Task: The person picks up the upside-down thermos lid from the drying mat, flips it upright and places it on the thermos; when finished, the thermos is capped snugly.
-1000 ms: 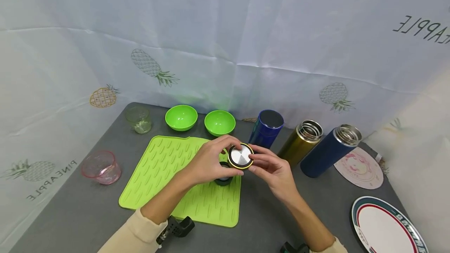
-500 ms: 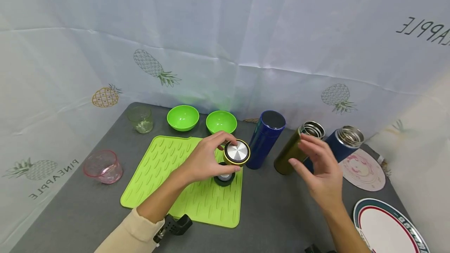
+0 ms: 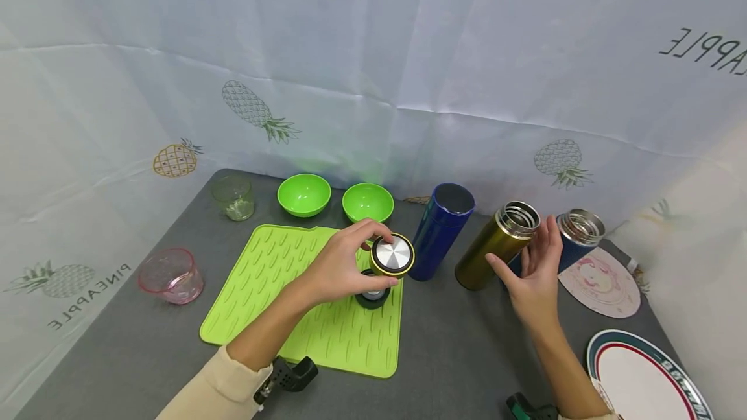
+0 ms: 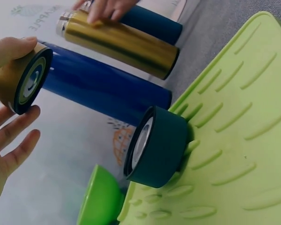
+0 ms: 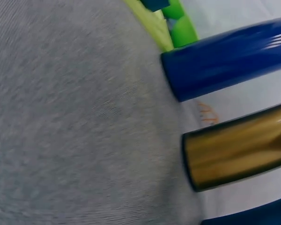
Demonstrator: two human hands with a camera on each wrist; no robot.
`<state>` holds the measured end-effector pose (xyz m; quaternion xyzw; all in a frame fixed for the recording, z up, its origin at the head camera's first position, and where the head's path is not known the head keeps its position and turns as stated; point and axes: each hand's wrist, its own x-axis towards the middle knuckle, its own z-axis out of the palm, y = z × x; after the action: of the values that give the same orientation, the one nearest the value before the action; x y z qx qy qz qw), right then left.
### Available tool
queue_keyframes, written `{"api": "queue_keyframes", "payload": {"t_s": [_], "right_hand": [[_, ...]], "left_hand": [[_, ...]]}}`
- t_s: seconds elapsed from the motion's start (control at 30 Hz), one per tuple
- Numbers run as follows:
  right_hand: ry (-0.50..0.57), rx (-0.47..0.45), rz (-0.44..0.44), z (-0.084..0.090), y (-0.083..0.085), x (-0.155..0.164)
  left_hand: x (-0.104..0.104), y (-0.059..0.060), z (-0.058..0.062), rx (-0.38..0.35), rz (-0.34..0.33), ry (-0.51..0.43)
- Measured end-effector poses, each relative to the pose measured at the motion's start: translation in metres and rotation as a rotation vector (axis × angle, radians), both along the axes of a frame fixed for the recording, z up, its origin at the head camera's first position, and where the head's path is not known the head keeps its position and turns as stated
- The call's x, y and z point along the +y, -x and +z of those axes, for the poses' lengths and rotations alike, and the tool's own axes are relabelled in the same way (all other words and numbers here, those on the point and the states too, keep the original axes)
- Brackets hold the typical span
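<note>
My left hand (image 3: 380, 256) grips a gold-rimmed lid (image 3: 395, 254) with a steel top, held just above the green mat (image 3: 280, 290). The left wrist view shows this lid (image 4: 30, 77) on edge between thumb and fingers. A dark lid (image 3: 372, 297) sits on the mat below it, seen close in the left wrist view as well (image 4: 157, 147). My right hand (image 3: 522, 248) reaches round the open gold flask (image 3: 490, 251), thumb on one side and straight fingers (image 4: 105, 8) touching near its mouth. The gold flask (image 5: 239, 150) stands on the grey table.
A closed blue flask (image 3: 440, 231) stands left of the gold one, and an open navy flask (image 3: 574, 232) right of it. Two green bowls (image 3: 302, 194) (image 3: 366, 202), a clear glass (image 3: 233, 198) and a pink cup (image 3: 171, 275) lie left. A patterned coaster (image 3: 604, 284) and plate (image 3: 642, 378) lie right.
My right hand let go of the gold-rimmed lid, swung right and now touches the gold flask. The left hand keeps the lid almost still.
</note>
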<state>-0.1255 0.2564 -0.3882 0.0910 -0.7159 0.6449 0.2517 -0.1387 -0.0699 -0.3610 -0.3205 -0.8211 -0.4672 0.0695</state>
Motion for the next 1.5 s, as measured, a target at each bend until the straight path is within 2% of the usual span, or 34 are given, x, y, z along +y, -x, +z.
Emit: {"api": "queue_keyframes", "payload": {"t_s": [0.13,0.27,0.63,0.73,0.87,1.07,1.23,1.37,1.5], "right_hand": [[-0.022,-0.114,-0.012,-0.01,0.005,0.0],[-0.04,-0.158,-0.03,-0.017,0.009,0.0],[-0.031,-0.19,-0.055,-0.02,0.012,0.002],[-0.068,-0.204,-0.043,-0.018,0.009,0.003],[-0.177,-0.211,-0.032,-0.014,0.004,0.007],[-0.289,-0.179,0.038,-0.003,-0.005,0.017],[-0.454,-0.188,0.102,0.01,-0.012,0.028],[-0.511,-0.195,0.195,0.017,-0.014,0.034],[-0.543,-0.204,0.286,0.019,-0.017,0.036]], "left_hand": [[0.0,0.0,-0.002,-0.003,0.0,0.003],[-0.001,-0.001,-0.004,0.001,0.001,0.001],[0.0,0.0,-0.002,0.005,0.0,-0.003],[0.0,0.0,-0.001,0.012,0.003,-0.004],[0.0,0.0,0.002,0.019,0.001,-0.002],[0.001,0.001,0.011,0.041,-0.016,0.002],[0.006,0.0,0.023,0.056,-0.04,0.004],[0.012,-0.002,0.035,0.07,-0.08,-0.008],[0.019,-0.003,0.043,0.101,-0.126,-0.027]]}}
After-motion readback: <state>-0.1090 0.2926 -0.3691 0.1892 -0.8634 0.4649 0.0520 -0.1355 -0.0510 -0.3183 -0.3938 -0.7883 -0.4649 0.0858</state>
